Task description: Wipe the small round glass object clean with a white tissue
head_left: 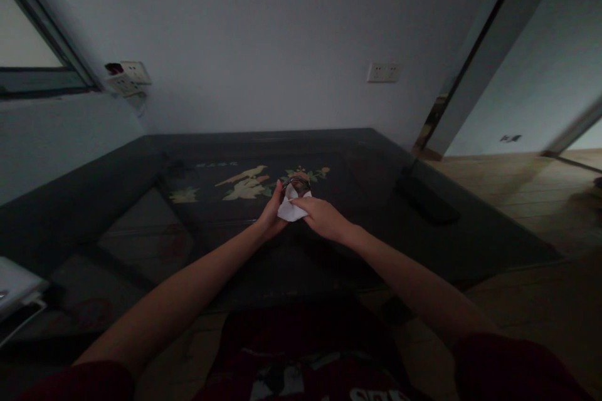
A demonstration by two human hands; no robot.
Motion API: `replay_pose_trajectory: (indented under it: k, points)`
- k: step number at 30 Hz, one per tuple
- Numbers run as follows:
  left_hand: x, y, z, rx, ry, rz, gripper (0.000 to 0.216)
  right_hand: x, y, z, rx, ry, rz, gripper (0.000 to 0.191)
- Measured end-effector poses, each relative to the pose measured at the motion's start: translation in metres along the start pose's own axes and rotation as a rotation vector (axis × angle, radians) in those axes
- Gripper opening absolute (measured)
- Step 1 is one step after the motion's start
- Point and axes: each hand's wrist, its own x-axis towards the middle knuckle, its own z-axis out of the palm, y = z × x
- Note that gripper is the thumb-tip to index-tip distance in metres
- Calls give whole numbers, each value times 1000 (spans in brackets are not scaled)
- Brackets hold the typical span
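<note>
Both my hands meet over the middle of a dark glossy table [357, 182]. My left hand [271, 213] is closed around the left side of a small glassy, round-rimmed object [301, 184], whose exact kind is too dim and small to tell. In my right hand [324, 216], the thumb and fingers pinch a white tissue [292, 208], pressed against the near side of that object. Part of the tissue hangs down between the hands. The fingers under the object are hidden.
Decorations of pale birds and flowers [244, 185] mark the tabletop. A dark flat oblong thing [427, 200] lies on the right. At the left edge is a white object [19, 291]. The wall behind bears a double socket [384, 72] and, at left, a power strip [125, 83].
</note>
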Motion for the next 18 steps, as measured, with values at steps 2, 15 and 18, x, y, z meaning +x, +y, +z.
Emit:
replay_pose_trajectory:
  k: [2, 15, 18]
  points:
    - [1, -1, 0, -5, 13, 23, 50, -2, -3, -3, -114, -30, 4, 44]
    - [8, -8, -5, 63, 52, 30, 45, -6, -13, -6, -523, -4, -30, 35]
    - [5, -6, -2, 51, 40, 14, 49, -7, -11, -5, -423, -31, -19, 35]
